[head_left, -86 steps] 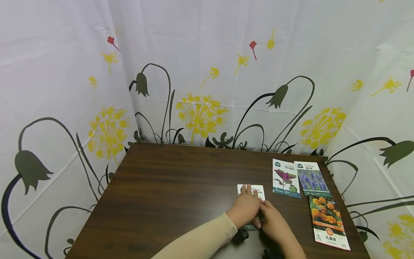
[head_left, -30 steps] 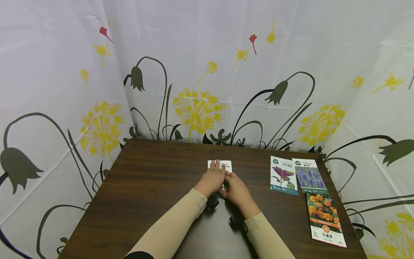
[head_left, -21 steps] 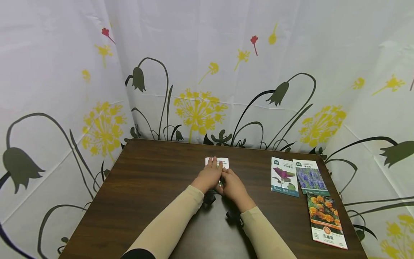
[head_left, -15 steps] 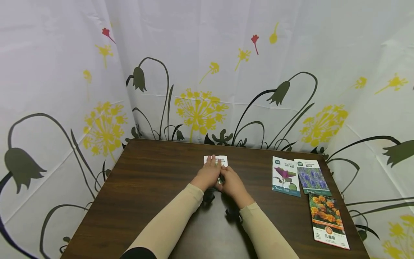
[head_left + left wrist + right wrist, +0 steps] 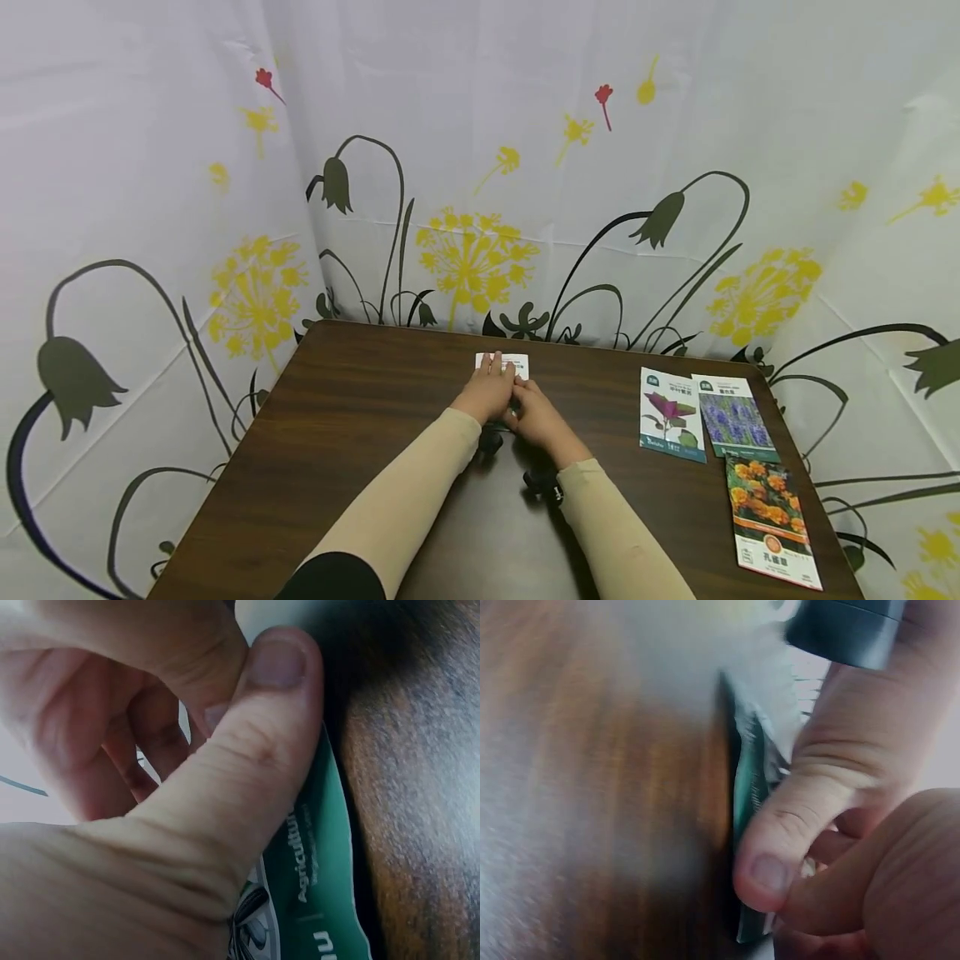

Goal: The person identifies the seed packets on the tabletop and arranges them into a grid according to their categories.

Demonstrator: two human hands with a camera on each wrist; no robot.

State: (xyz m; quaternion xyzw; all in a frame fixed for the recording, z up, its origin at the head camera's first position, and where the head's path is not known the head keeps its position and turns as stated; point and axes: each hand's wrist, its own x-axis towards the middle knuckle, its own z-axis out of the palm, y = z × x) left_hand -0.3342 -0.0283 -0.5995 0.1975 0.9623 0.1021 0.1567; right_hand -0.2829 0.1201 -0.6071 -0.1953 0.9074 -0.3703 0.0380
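A seed packet [image 5: 519,362] lies near the far middle of the table, its white top end showing past my left hand [image 5: 483,395]. That hand rests over the packet with straight fingers. My right hand [image 5: 542,422] is at the packet's near right side, fingers curled, meeting the left hand. In the left wrist view, my left thumb [image 5: 247,742] lies across the green end of the packet [image 5: 330,855], with curled right-hand fingers [image 5: 150,727] beside it. The right wrist view shows the packet's green edge [image 5: 746,780] by the left thumb; both hands cover most of it.
At the right of the brown table [image 5: 360,433] lie a packet with a purple plant [image 5: 671,415], one with blue-purple flowers [image 5: 737,419] and a marigold packet [image 5: 771,517]. A white flower-print curtain [image 5: 525,108] hangs behind. Black wrist cameras [image 5: 542,485] sit under the wrists.
Both hands have moved the packet away from the person and leftward, from near the right-hand packets to the far middle. In the last half second they have barely moved. The other packets stay put.
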